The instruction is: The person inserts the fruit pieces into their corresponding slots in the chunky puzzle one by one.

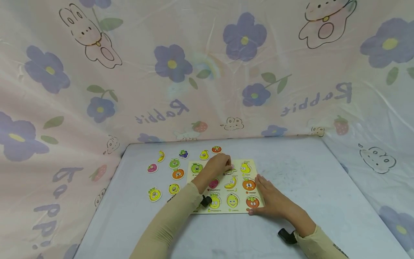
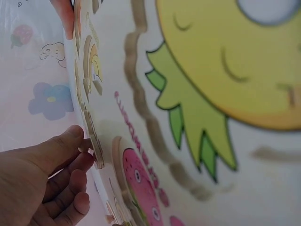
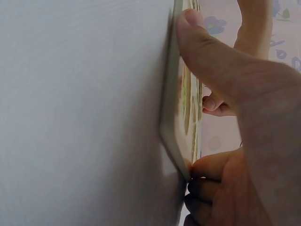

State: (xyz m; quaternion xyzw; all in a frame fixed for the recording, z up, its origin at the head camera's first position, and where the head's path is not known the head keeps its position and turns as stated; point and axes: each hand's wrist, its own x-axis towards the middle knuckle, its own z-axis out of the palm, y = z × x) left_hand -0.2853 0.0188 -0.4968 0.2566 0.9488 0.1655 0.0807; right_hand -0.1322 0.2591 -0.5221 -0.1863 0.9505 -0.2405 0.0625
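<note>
My left hand (image 1: 217, 167) reaches over a cream fruit puzzle board (image 1: 223, 212). In the left wrist view, its thumb and finger pinch the knob of a thin puzzle piece (image 2: 96, 150), seen edge-on, its print mostly hidden. The fingertips are right at the slot labelled Peach in the back row. My right hand (image 1: 275, 199) holds the board's near right corner, thumb on the front edge and fingers along the right side. Printed slots show a pear (image 1: 245, 167), banana (image 1: 231, 182), orange (image 1: 249, 185), lemon (image 1: 233, 200) and pineapple (image 1: 215, 201).
Loose knobbed pieces lie left of and behind the board: banana (image 1: 161, 156), grapes (image 1: 183, 154), pear (image 1: 204, 155), tomato (image 1: 216, 149), orange (image 1: 178, 174), lemon (image 1: 174, 189) and pineapple (image 1: 154, 194), among several. A white-covered table (image 1: 310, 169) meets patterned curtains (image 1: 207, 104) at back and sides.
</note>
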